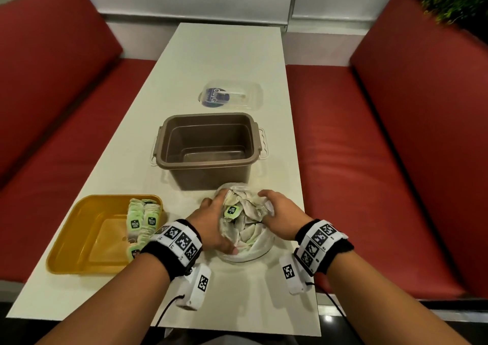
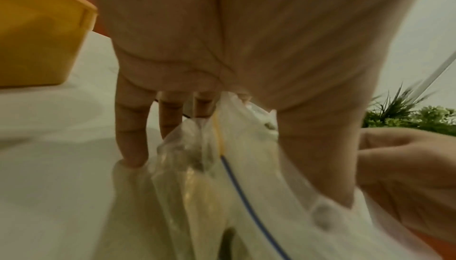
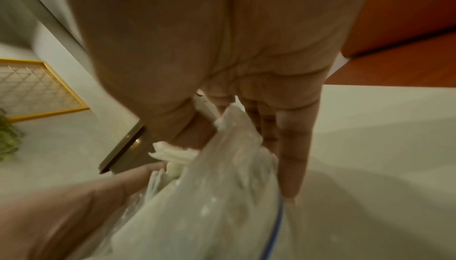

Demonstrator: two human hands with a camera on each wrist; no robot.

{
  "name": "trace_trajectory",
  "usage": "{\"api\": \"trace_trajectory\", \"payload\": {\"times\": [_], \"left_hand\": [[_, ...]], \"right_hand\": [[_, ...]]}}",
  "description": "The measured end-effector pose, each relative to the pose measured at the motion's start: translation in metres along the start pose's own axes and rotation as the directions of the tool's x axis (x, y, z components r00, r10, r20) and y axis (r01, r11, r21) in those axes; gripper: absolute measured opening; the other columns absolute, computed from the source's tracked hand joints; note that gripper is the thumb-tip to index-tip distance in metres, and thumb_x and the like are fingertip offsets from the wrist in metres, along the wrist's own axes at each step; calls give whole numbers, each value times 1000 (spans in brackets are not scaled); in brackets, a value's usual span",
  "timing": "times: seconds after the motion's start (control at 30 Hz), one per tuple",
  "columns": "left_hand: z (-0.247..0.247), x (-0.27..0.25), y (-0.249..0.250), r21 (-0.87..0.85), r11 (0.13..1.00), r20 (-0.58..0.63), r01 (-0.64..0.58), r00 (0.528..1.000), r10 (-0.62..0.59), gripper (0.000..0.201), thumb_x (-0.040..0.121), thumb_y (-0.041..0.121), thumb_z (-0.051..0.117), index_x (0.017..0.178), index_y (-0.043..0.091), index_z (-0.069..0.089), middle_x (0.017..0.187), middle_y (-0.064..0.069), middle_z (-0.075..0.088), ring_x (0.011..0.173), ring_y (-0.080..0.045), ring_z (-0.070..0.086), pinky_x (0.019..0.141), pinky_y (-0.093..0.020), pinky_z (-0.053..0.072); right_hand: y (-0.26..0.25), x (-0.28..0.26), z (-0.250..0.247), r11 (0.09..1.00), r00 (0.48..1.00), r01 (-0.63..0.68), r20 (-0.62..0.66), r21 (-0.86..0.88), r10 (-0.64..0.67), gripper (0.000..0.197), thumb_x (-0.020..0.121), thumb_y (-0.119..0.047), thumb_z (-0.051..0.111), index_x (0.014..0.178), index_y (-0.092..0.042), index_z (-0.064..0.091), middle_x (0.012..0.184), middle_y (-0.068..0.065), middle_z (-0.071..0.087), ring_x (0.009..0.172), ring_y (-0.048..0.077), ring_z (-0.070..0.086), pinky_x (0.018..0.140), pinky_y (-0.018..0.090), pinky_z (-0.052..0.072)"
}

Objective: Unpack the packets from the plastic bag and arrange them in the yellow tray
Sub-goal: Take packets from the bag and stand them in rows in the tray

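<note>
Both hands are on the clear plastic bag (image 1: 244,241), which sits on the white desk (image 1: 219,62) directly between them. The left hand (image 1: 211,225) grips the bag's left side: its thumb lies along the near edge of the plastic and its fingers curl over the rim at the far side. In the left wrist view the fingers (image 2: 130,127) reach down outside the plastic while the thumb presses on the inner side, so a fold of the bag with its blue and yellow zip line (image 2: 237,182) is pinched between them. The right hand (image 1: 277,212) holds the opposite side in the same way, fingers curled over the bag's rim; the right wrist view shows its fingers (image 3: 293,157) outside the plastic and its thumb inside. The bag's mouth is pulled open between the two hands.

Inside the bag lie many pale tea-bag packets (image 1: 250,220), loosely heaped, one green-labelled tag (image 1: 231,210) showing on top near the left hand's fingers.

Just left of the left hand stands the yellow tray (image 1: 79,239), close to the left wrist. More packets (image 1: 144,219) with green tags lie in a row along the tray's right side, next to the wrist.

Beyond both hands, just past the bag, is a brown plastic bin (image 1: 208,146) with clear side latches. Farther still beyond it lies a clear lid (image 1: 231,95) with a dark round label.
</note>
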State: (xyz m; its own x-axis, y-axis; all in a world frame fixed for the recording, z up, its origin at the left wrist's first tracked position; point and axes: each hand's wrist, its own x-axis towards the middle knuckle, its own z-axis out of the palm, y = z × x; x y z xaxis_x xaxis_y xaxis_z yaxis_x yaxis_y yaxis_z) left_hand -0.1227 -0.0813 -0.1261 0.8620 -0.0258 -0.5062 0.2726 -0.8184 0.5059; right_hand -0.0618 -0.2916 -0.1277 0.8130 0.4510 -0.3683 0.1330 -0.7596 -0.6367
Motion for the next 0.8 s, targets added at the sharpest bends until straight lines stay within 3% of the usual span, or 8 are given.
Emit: {"api": "trace_trajectory", "payload": {"times": [0.07,0.13,0.3,0.43,0.53,0.63,0.73,0.8], "left_hand": [[5,0,-1,49,998,-14,30,999,-29,151,39,48,94,145,48,-14,141,-5,33,126,-28,48,106,-41,44],[8,1,0,88,995,-34,47,998,-44,152,38,50,94,143,50,-15,140,-6,35,125,-29,48,103,-44,46],[14,-1,2,176,981,-86,83,994,-68,146,42,54,91,147,43,-11,136,-6,35,126,-30,43,104,-45,44],[5,-5,14,300,949,-119,95,991,-62,133,47,64,86,149,32,7,139,-5,30,128,-28,32,104,-44,42],[-4,-11,35,361,930,-298,69,953,45,99,53,68,80,136,32,39,132,-1,33,121,-23,32,102,-39,41],[-6,-15,55,434,900,-455,45,873,176,56,69,50,78,116,34,53,121,3,36,111,-20,36,95,-35,42],[2,-8,62,464,884,-394,-57,880,264,36,82,27,68,116,33,58,117,3,42,109,-21,41,93,-36,44],[8,2,62,485,864,-285,-135,910,302,36,87,23,62,121,34,60,116,2,45,111,-22,43,94,-37,44]], "right_hand": [[2,1,0,1000,999,5,43,-28,-4,75,84,-29,71,148,-16,34,148,8,41,134,21,43,106,23,33],[4,2,1,999,998,-1,63,-45,4,96,73,-39,83,149,-16,31,147,6,40,134,20,42,106,24,34],[14,2,8,995,996,-19,89,-95,28,119,54,-35,95,150,-25,25,137,5,42,127,23,46,105,30,41],[16,-1,8,999,995,-7,100,-49,12,119,56,-24,95,151,-21,23,136,5,52,121,22,53,93,21,40],[14,-2,6,998,995,-6,99,-68,13,118,59,-21,94,152,-16,22,130,8,58,118,25,56,85,19,37],[16,-3,7,997,996,1,89,-78,6,114,64,-21,90,154,-15,20,128,10,61,117,26,57,86,20,40],[16,-5,6,997,997,37,74,-64,-32,107,68,-18,85,154,-14,20,128,10,62,117,26,58,85,18,40],[17,-6,4,997,997,48,69,-54,-44,107,68,-18,84,154,-16,21,127,9,62,114,24,59,86,19,42]]}}
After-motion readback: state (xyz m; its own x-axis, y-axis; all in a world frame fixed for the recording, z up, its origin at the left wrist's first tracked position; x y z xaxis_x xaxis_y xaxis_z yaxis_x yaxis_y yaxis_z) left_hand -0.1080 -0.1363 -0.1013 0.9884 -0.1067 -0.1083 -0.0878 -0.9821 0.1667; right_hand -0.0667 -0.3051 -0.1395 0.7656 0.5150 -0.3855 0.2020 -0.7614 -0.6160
